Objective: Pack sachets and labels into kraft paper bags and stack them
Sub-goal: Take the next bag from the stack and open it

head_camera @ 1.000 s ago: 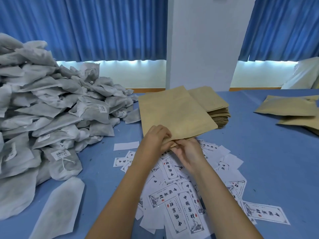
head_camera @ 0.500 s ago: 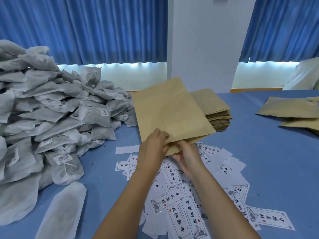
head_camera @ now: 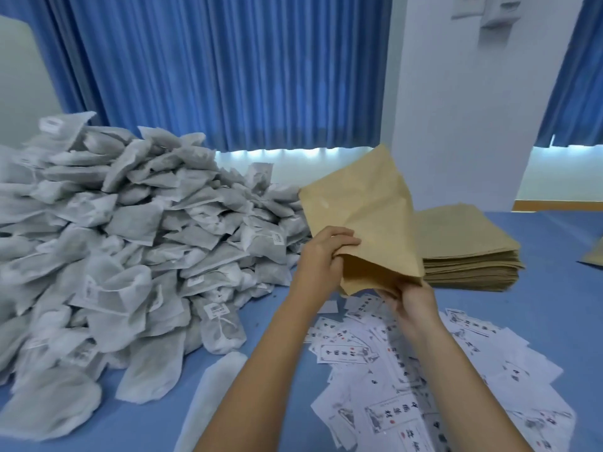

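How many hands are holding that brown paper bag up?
2. The left hand grips the kraft bag at the left of its near edge; the right hand pinches that edge's right corner, above the scattered labels.

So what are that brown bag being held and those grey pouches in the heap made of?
The brown bag looks like matte kraft paper, tan, with crisp creases. The grey pouches are probably thin non-woven or filter-type fabric, soft and fuzzy-edged, with darker filling faintly showing through.

One held bag [head_camera: 365, 203], one bag stack [head_camera: 470, 256]
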A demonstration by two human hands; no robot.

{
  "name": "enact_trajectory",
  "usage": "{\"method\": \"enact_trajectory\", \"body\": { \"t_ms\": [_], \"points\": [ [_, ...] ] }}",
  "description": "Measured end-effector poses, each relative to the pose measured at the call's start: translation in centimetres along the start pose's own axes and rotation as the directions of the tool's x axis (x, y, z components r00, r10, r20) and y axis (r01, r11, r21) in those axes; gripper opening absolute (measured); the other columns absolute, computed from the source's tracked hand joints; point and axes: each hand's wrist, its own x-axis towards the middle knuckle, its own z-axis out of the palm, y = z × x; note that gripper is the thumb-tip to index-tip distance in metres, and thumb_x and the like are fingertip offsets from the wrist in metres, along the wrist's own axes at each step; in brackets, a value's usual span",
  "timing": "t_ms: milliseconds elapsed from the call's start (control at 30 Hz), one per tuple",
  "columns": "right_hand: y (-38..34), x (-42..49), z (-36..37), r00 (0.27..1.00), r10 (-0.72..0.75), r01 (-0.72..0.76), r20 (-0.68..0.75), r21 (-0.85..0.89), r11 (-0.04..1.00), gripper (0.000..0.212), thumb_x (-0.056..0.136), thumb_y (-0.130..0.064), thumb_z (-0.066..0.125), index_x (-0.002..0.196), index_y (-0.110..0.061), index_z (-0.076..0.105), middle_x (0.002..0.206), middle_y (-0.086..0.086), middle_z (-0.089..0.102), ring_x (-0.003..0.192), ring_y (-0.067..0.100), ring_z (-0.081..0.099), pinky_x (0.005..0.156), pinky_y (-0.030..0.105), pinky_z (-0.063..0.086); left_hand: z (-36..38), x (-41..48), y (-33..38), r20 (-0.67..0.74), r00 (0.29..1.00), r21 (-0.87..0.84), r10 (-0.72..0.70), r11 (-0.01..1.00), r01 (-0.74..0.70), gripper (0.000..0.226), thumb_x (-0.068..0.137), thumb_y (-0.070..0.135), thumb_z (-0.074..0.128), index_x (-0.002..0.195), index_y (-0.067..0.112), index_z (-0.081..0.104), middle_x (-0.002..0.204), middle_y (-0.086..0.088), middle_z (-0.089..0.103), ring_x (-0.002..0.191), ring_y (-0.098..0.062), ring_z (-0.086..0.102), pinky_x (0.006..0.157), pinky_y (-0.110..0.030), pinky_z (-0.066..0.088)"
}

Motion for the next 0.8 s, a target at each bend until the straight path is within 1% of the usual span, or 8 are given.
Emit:
{"method": "enact_trajectory", "body": {
  "t_ms": [67, 133, 167, 233, 267, 333, 467, 800],
  "points": [
    [0.5, 0.1, 0.5, 1.000, -0.030, 0.030, -0.009, 0.003, 1.000, 0.046, 0.090, 0.020, 0.028, 0.104, -0.012, 0.058, 0.101, 0.006, 0.063, 0.090, 0.022, 0.062, 0.076, 0.040, 0.053, -1.5, -0.1, -1.1, 0.193, 0.981, -0.069, -0.005, 0.997, 0.018, 0.027, 0.092, 0.011, 0.057, 0.117, 0.017, 0.067, 0.125, 0.002, 0.057, 0.095, -0.003, 0.058, 0.082, -0.017, 0.045],
    [1.3, 0.3, 0.1, 0.998, -0.060, 0.061, -0.032, 0.007, 0.998, 0.044, 0.093, 0.018, 0.030, 0.120, -0.009, 0.052, 0.112, 0.007, 0.059, 0.094, 0.022, 0.059, 0.083, 0.042, 0.050, -2.9, 0.6, -3.3, 0.168, 0.985, 0.158, -0.036, 0.987, 0.009, 0.035, 0.093, 0.038, 0.055, 0.126, 0.026, 0.059, 0.133, 0.002, 0.050, 0.115, -0.011, 0.051, 0.097, -0.027, 0.039],
    [1.6, 0.4, -0.2, 0.997, -0.058, 0.060, -0.045, 0.030, 0.998, 0.041, 0.094, 0.016, 0.033, 0.124, -0.007, 0.049, 0.116, 0.008, 0.057, 0.093, 0.020, 0.059, 0.084, 0.042, 0.049, -4.0, 1.2, -4.8, 0.063, 0.995, 0.436, -0.074, 0.899, 0.039, 0.041, 0.092, 0.047, 0.053, 0.127, 0.028, 0.056, 0.137, -0.001, 0.048, 0.125, -0.022, 0.044, 0.104, -0.037, 0.033],
    [2.1, 0.7, -0.7, 0.997, -0.040, 0.045, -0.070, 0.063, 0.997, 0.034, 0.097, 0.011, 0.037, 0.124, -0.005, 0.048, 0.114, 0.009, 0.057, 0.089, 0.018, 0.059, 0.088, 0.043, 0.048, -7.5, 2.5, -7.4, -0.170, 0.941, 0.812, -0.293, 0.499, 0.302, 0.055, 0.087, 0.061, 0.047, 0.136, 0.035, 0.044, 0.150, -0.010, 0.031, 0.138, -0.037, 0.023, 0.107, -0.059, 0.020],
    [2.2, 0.7, -0.8, 0.996, -0.032, 0.038, -0.078, 0.073, 0.997, 0.031, 0.097, 0.010, 0.038, 0.122, -0.006, 0.048, 0.110, 0.008, 0.058, 0.089, 0.018, 0.059, 0.090, 0.044, 0.047, -9.3, 2.8, -8.5, -0.229, 0.860, 0.853, -0.456, 0.332, 0.402, 0.063, 0.085, 0.066, 0.045, 0.141, 0.039, 0.035, 0.155, -0.012, 0.018, 0.140, -0.043, 0.012, 0.105, -0.067, 0.015],
    [2.4, 0.9, -1.0, 0.995, -0.021, 0.030, -0.095, 0.085, 0.996, 0.029, 0.098, 0.008, 0.039, 0.121, -0.008, 0.048, 0.104, 0.005, 0.058, 0.088, 0.017, 0.058, 0.089, 0.043, 0.047, -12.1, 2.5, -11.0, -0.223, 0.679, 0.852, -0.699, 0.199, 0.485, 0.071, 0.082, 0.071, 0.045, 0.144, 0.041, 0.028, 0.159, -0.011, -0.003, 0.140, -0.050, 0.001, 0.104, -0.071, 0.016],
    [2.6, 1.1, -1.0, 0.995, 0.008, -0.002, -0.098, 0.061, 0.998, 0.030, 0.098, 0.006, 0.041, 0.125, -0.005, 0.048, 0.112, 0.008, 0.057, 0.092, 0.020, 0.058, 0.082, 0.039, 0.049, -12.3, 1.7, -13.4, -0.124, 0.576, 0.910, -0.808, 0.140, 0.391, 0.082, 0.078, 0.074, 0.050, 0.146, 0.034, 0.029, 0.157, -0.009, -0.015, 0.141, -0.047, -0.003, 0.105, -0.069, 0.017],
    [2.9, 0.8, -0.6, 0.997, 0.026, -0.028, -0.079, -0.026, 0.999, 0.025, 0.098, 0.003, 0.043, 0.119, -0.010, 0.049, 0.118, 0.009, 0.056, 0.082, 0.016, 0.060, 0.080, 0.039, 0.049, -8.6, -0.2, -12.0, -0.096, 0.658, 0.937, -0.747, 0.156, 0.313, 0.049, 0.083, 0.037, 0.056, 0.131, 0.028, 0.049, 0.150, -0.008, 0.010, 0.132, -0.038, 0.024, 0.101, -0.059, 0.029]
  ]
}}
